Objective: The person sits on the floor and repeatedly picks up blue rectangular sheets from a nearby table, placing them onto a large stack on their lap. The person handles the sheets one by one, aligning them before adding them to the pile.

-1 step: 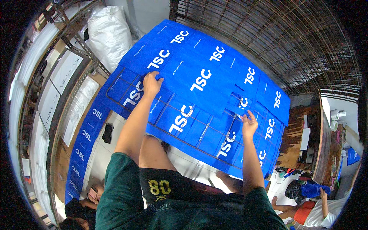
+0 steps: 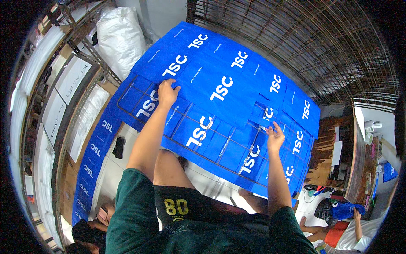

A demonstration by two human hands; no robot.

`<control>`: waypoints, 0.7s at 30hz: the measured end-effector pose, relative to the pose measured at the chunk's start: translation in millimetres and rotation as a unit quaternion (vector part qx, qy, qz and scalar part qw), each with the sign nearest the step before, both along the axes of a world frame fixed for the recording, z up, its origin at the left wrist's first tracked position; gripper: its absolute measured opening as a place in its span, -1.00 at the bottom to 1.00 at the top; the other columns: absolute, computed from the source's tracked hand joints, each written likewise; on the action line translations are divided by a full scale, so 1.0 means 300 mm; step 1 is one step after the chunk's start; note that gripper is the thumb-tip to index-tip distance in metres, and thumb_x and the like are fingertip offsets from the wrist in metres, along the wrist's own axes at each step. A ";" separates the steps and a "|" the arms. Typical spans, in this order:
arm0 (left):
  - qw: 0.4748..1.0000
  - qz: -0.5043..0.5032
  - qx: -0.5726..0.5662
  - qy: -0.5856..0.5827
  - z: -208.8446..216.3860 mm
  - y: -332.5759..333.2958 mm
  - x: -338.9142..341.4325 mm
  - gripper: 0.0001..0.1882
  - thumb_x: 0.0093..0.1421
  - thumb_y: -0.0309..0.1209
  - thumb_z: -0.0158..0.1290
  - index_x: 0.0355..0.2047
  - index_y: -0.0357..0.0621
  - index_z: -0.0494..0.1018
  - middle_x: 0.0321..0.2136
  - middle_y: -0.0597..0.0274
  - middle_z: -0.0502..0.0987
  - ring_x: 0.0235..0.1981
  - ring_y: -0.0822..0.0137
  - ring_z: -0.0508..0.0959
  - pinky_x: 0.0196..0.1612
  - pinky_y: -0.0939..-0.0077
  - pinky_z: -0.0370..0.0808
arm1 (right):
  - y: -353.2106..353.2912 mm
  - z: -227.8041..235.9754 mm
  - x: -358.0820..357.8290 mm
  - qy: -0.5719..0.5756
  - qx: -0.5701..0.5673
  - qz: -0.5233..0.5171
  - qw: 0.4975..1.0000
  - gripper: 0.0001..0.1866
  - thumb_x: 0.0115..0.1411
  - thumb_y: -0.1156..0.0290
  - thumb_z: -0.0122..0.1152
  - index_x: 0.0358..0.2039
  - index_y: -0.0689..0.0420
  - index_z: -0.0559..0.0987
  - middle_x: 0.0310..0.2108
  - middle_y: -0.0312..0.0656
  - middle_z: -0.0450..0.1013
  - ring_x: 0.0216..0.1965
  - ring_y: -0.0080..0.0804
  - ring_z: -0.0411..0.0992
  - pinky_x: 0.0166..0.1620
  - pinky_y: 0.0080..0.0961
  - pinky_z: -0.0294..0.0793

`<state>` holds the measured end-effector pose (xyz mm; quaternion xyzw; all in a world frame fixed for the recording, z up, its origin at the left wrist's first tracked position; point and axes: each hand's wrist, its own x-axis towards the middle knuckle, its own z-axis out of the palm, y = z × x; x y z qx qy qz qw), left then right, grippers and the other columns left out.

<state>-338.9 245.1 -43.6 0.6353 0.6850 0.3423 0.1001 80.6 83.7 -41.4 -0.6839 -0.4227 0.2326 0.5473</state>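
Across the wire drying rack (image 2: 198,148), a large blue printed sheet (image 2: 220,91) was spread ahead of both hands, its long axis running left to right. Its near-left corner was pinched by the left hand (image 2: 167,93); the right hand (image 2: 275,137) was pressed open-fingered on neighbouring blue sheets (image 2: 253,152). Shelving (image 2: 63,106) and white tiled floor (image 2: 114,169) were seen around.

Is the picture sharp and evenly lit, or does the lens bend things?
Head view: strong fisheye bending, the metal rack curves near the dark rim; light is soft and even, without glare; the blue printed sheets and both hands, left and right, look sharp.
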 end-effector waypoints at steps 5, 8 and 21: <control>1.000 -0.007 0.005 0.001 -0.004 0.010 0.003 -0.61 -0.15 -0.33 0.25 -0.29 -0.22 0.48 -0.35 -0.08 0.51 -0.30 0.01 0.51 -0.23 0.22 0.44 | -0.001 0.002 0.017 -0.041 -0.043 -0.012 0.998 -0.67 0.10 0.58 0.08 -0.08 0.33 0.42 -0.49 -0.16 0.47 -0.48 -0.55 0.45 -0.42 -0.66 0.41; 1.000 -0.010 0.010 0.005 -0.003 0.009 0.000 -0.61 -0.16 -0.34 0.25 -0.29 -0.24 0.49 -0.36 -0.08 0.51 -0.31 0.01 0.52 -0.23 0.23 0.44 | -0.006 -0.006 0.010 -0.040 -0.034 -0.009 0.999 -0.67 0.10 0.57 0.09 -0.09 0.34 0.43 -0.49 -0.14 0.48 -0.47 -0.53 0.46 -0.41 -0.64 0.42; 1.000 -0.013 -0.019 0.009 -0.004 0.012 -0.003 -0.61 -0.15 -0.34 0.25 -0.28 -0.22 0.48 -0.35 -0.04 0.48 -0.29 0.03 0.49 -0.23 0.21 0.43 | -0.008 -0.055 0.017 -0.019 -0.042 -0.017 0.999 -0.67 0.08 0.57 0.12 -0.10 0.32 0.42 -0.35 -0.02 0.47 -0.43 -0.42 0.51 -0.39 -0.64 0.48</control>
